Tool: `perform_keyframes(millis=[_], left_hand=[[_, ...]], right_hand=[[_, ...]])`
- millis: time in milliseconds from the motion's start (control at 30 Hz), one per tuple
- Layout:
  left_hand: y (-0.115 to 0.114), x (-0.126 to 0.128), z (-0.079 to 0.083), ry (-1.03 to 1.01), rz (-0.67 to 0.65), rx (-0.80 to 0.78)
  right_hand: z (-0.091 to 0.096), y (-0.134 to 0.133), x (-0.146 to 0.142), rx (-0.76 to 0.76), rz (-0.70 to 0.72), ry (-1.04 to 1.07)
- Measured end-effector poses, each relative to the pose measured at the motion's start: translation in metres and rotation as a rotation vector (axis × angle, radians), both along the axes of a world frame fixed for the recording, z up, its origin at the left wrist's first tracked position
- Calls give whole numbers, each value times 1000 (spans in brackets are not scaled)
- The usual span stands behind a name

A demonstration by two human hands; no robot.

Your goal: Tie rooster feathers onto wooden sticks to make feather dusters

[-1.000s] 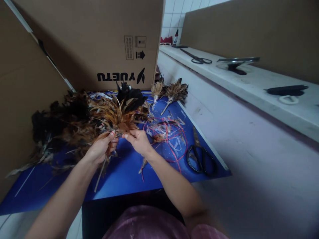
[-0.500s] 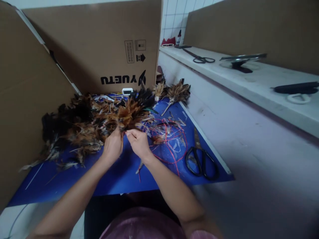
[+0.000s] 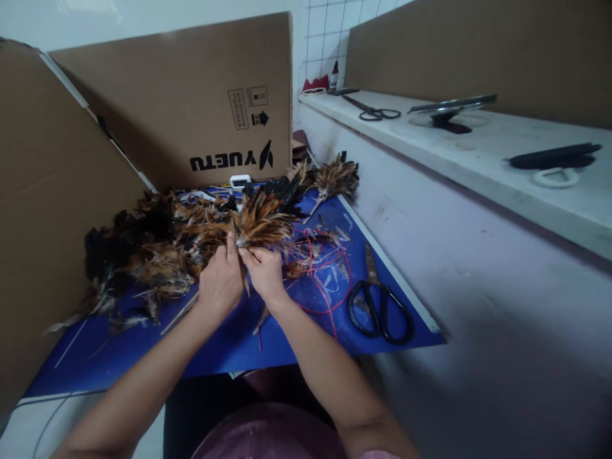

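Note:
My left hand (image 3: 220, 280) and my right hand (image 3: 264, 273) meet over the blue mat (image 3: 224, 344), both pinched on the base of a bunch of brown and black feathers (image 3: 261, 220) that fans out away from me. A large heap of loose dark and brown feathers (image 3: 143, 248) lies just left of the hands. Red and white string scraps (image 3: 325, 274) lie to the right of my right hand.
Black scissors (image 3: 377, 306) lie on the mat's right side. Two tied feather bundles (image 3: 335, 178) rest at the back right. Cardboard boxes (image 3: 191, 108) wall the left and back. A raised white ledge (image 3: 454, 153) on the right carries another pair of scissors (image 3: 375, 113) and dark tools.
Both hands have come closer together at the base of the feather bunch, and the bunch has shifted a little right and away. The view has tilted slightly.

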State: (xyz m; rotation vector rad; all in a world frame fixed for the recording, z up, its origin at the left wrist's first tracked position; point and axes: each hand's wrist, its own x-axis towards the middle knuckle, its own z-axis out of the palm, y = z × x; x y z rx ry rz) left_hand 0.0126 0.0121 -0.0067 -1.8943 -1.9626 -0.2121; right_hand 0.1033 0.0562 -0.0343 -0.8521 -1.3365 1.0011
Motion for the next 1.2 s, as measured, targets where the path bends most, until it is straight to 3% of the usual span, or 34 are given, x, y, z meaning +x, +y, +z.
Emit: perform_keyframes(millis=[167,367,467,667,867,1000,1200], left_hand=[[3,-4,7,-235,-169,148],[8,-9,16,-577,-248,171],[8,-8,16,-564,-250,218],[11,-7,-1,-397,-59,304],[10,-3,-9,-290,-167,310],[6,4,0,-425,-248,357],[4,5,14,-796,-239,297]], right_hand=[[0,1,3,-54,16,115],[9,0,10,-72,-10,84],[8,1,10,-63,-2,125],[1,3,2,-64,50,178],[0,6,-3,-130,89,410],[6,4,-1,-217,80,474],[11,5,1,-244,35,514]])
